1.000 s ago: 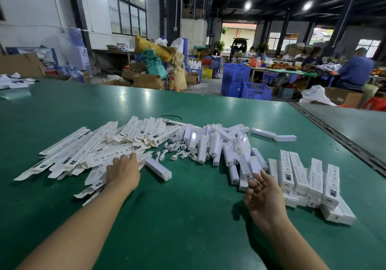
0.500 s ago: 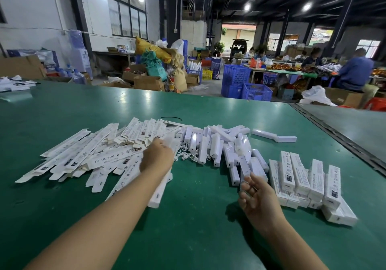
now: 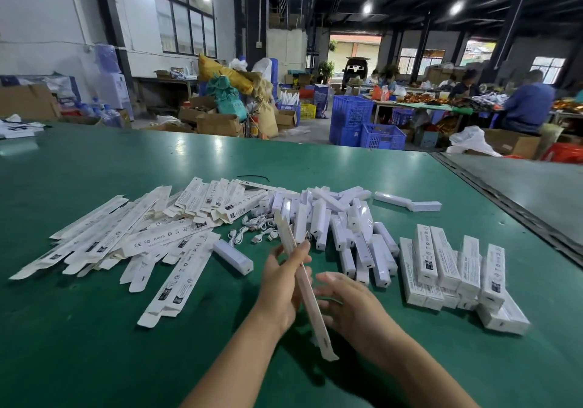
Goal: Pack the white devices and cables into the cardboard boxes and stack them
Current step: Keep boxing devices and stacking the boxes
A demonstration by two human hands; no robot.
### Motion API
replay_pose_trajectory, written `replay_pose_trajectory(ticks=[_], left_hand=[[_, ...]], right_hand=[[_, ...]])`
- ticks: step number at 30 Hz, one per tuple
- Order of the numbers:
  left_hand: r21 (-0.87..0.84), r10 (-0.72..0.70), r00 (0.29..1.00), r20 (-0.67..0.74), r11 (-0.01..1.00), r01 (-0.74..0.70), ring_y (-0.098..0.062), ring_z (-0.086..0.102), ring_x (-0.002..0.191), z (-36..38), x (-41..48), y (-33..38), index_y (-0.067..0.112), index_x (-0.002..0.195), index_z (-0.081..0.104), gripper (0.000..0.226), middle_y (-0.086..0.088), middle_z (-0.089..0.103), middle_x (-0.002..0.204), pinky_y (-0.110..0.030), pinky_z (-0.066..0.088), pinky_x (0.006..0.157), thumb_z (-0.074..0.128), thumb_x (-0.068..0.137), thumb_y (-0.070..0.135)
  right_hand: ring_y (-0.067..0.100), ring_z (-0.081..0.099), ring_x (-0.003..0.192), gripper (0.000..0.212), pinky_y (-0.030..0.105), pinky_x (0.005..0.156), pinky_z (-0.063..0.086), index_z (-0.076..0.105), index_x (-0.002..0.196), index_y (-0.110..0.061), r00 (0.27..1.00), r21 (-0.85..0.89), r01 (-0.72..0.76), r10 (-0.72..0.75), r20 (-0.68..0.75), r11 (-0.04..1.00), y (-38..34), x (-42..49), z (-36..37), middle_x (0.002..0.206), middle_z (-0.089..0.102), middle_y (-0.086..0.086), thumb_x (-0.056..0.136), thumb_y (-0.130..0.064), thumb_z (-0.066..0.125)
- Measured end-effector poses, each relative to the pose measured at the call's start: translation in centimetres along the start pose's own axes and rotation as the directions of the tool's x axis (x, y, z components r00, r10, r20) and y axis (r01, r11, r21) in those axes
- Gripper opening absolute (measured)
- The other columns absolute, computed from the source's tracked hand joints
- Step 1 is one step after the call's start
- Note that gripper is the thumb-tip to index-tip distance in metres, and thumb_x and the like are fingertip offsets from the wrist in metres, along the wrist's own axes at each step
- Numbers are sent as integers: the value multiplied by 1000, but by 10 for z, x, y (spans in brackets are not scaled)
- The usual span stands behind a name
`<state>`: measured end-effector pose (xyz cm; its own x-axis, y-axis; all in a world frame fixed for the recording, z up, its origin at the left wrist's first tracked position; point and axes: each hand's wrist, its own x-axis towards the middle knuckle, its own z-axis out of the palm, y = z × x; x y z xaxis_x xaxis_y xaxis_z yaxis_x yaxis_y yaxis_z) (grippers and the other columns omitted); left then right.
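**Flat carton lifted above the green table**

The left hand (image 3: 280, 284) is gripping one flattened white carton (image 3: 316, 316), long and narrow, which is tilting over the table (image 3: 94, 328). The right hand (image 3: 350, 303) is staying relaxed and wide just beside it. Behind them, unfolded cartons (image 3: 151, 237), white cables (image 3: 252, 227), bar-shaped white devices (image 3: 331, 218) and packed boxes (image 3: 448, 265) are lying in a row from left to right.

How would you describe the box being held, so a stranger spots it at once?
On the green table, find the heap of flat white boxes at left, then look nearer, at centre. The held box is the only one lifted off the table: the left hand grips it edge-on, the right hand open beside it.
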<state>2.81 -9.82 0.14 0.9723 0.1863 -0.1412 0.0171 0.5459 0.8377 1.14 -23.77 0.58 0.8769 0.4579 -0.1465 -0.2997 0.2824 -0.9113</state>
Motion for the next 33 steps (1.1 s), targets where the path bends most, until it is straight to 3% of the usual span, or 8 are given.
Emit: replay_pose_trajectory(ticks=[5,9,12,19,22,25,28,33], left_hand=[[-119,36,999,-18,992,-37,-11,67,67,-2,-3,-1,10,115,54,57,0,73,84,-29,56,57,75,69,36],[-133,101,995,-16,986,-102,-14,72,73,-3,-5,1,12,121,54,39,-4,76,92,-28,57,62,67,87,24],[-162,116,993,-9,980,-116,-19,74,79,-2,-8,2,15,122,52,22,-9,76,102,-27,58,62,54,100,14],[-181,141,990,14,974,-136,-20,73,77,-1,-10,1,17,127,52,24,-12,76,106,-26,58,64,45,104,13],[-207,137,991,8,969,-132,-26,75,81,-1,-10,-1,16,126,52,24,-15,75,105,-28,59,64,41,105,9],[-218,139,990,-14,966,-139,-23,75,77,-1,-10,-2,13,127,52,24,-13,77,98,-27,58,60,38,107,10],[-224,136,990,-36,964,-141,-23,75,74,-3,-8,-3,11,127,51,24,-13,77,94,-27,58,59,38,107,10],[-112,124,991,-40,986,-128,-30,74,95,-3,-7,-5,26,131,47,31,-9,74,112,-38,61,66,54,101,26]], right_hand=[[24,56,83,53,30,71,47,56,122,-8,1000,-206,23,-23,3,978,0,-5,4,96,64,11,78,-36,67],[14,63,72,36,24,62,49,60,121,-16,1000,-347,-1,10,24,938,1,-6,2,92,71,6,89,-31,65],[14,69,79,33,26,69,52,62,120,-22,999,-392,4,16,49,920,2,-7,3,96,75,3,90,-35,68],[18,71,74,31,36,70,57,67,108,-22,997,-548,82,-61,56,832,5,-6,2,87,75,4,82,-37,68],[28,70,64,18,44,62,58,67,99,-16,994,-545,103,-72,78,832,7,-6,1,82,73,11,88,-30,68],[31,66,51,9,34,46,55,63,93,-12,993,-531,112,-71,98,840,8,-5,2,69,65,14,94,-20,63],[28,63,46,12,29,42,51,65,84,-19,992,-561,124,-105,66,818,11,-5,5,63,62,9,96,-18,62],[29,62,51,10,31,45,51,68,102,-18,979,-498,154,-198,-37,853,10,-7,7,76,68,11,93,-22,66]])
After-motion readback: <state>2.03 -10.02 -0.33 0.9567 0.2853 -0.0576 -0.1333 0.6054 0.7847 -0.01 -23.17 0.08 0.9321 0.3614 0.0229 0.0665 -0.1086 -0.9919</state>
